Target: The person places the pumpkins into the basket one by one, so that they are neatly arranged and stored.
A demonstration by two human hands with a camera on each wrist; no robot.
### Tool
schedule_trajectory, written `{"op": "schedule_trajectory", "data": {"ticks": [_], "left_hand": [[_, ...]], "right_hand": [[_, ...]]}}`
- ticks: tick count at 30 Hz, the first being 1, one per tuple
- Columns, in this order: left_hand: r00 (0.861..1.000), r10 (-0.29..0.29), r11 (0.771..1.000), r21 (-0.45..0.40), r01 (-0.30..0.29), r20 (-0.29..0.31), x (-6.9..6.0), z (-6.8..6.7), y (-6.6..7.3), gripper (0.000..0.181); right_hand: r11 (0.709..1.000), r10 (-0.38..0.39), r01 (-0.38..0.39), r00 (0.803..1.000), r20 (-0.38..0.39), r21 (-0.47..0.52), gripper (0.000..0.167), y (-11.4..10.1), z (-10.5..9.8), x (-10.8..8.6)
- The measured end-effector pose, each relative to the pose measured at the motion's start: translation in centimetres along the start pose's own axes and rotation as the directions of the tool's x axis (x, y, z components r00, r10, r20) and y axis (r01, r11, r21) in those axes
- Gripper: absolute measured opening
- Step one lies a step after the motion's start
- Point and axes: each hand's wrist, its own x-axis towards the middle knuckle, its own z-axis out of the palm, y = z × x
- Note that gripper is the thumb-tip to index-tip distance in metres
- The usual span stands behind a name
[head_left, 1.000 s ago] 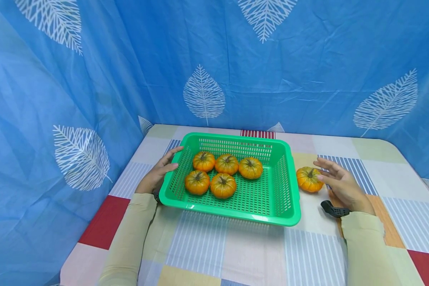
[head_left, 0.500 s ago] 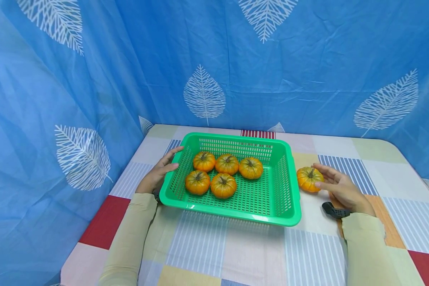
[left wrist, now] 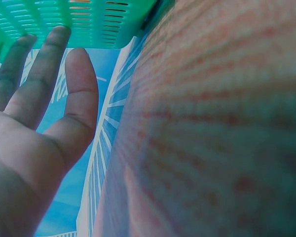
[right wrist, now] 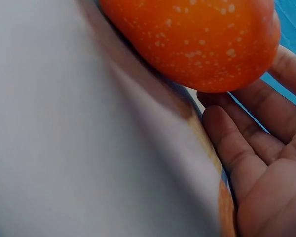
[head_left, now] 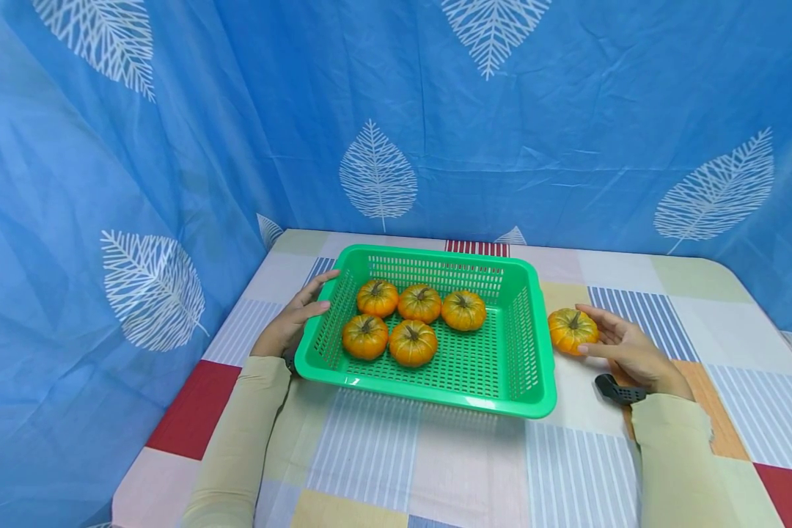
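A green plastic basket [head_left: 429, 400] stands on the table with several small orange pumpkins [head_left: 412, 343] in its left and middle part. My left hand [head_left: 290, 323] is at the basket's left side, its fingers extended and touching the slotted wall [left wrist: 96, 24] in the left wrist view. Right of the basket, one more pumpkin [head_left: 572, 331] rests on the cloth. My right hand [head_left: 630, 352] holds it from the right, thumb on the near side and fingers on the far side. Its speckled orange underside [right wrist: 202, 44] fills the top of the right wrist view, fingers behind it.
A patchwork cloth [head_left: 468, 469] covers the table. Blue curtains [head_left: 567, 147] with white leaf prints hang behind it and along the left. The basket's right wall [head_left: 528, 345] stands close beside the loose pumpkin.
My right hand has lowered and closed in around the loose pumpkin, its thumb sliding down to the near side. The left hand, the basket and the pumpkins inside have stayed put.
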Motion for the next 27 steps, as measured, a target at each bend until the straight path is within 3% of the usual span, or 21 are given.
{"op": "schedule_trajectory", "data": {"ticks": [11, 19, 27], "left_hand": [[1.000, 0.012, 1.000, 0.013, -0.012, 0.014, -0.1, 0.0, 0.0, 0.077], [1.000, 0.015, 0.998, 0.054, -0.015, -0.001, 0.0, 0.0, 0.0, 0.077], [0.999, -0.006, 0.995, 0.102, 0.010, -0.033, -0.2, -0.2, 0.2, 0.076]], "right_hand": [[0.999, 0.036, -0.036, 0.999, -0.032, -0.017, 0.081, -0.4, 0.0, -0.1], [0.992, 0.117, -0.118, 0.993, -0.032, -0.053, 0.085, -1.7, -0.2, 0.0], [0.981, 0.028, -0.040, 0.997, -0.067, -0.192, 0.080, -3.2, -0.5, 0.0]]}}
